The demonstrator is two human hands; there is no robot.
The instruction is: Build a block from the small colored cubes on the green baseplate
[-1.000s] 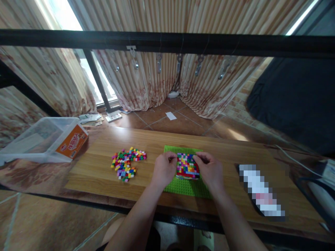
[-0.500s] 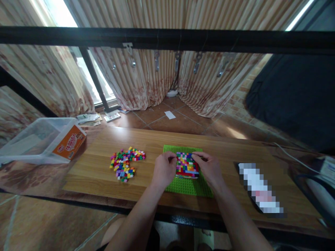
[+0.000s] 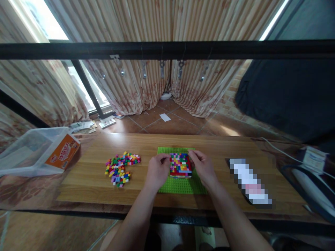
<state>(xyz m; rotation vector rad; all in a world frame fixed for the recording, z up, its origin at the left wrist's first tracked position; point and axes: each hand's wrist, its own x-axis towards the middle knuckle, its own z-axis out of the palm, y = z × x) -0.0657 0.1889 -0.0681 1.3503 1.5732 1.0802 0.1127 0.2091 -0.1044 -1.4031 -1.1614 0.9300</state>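
A square block of small multicoloured toy bricks (image 3: 180,164), edged in red, sits on the green studded baseplate (image 3: 183,186). My left hand (image 3: 158,171) is closed at the block's left side, its thumb and forefinger against the upper left edge. On the opposite side my right hand (image 3: 203,168) is also closed, with thumb and fingertips at the upper right corner. Whether either pinch hides a loose brick I cannot make out. Left of the plate lies a spread pile of loose bricks (image 3: 119,169) in many colours.
The wooden tabletop (image 3: 86,184) carries a pixelated dark-edged object (image 3: 250,183) on the right. A clear plastic bin (image 3: 34,150) with an orange label stands at the left. A cable (image 3: 281,151) runs on the right. Beyond the table a black bar (image 3: 167,50) crosses before curtains (image 3: 131,87).
The view has shifted, so the table sits slightly further left. My right fingertips have slid off the block's top toward its right edge. My left hand stays at the left side.
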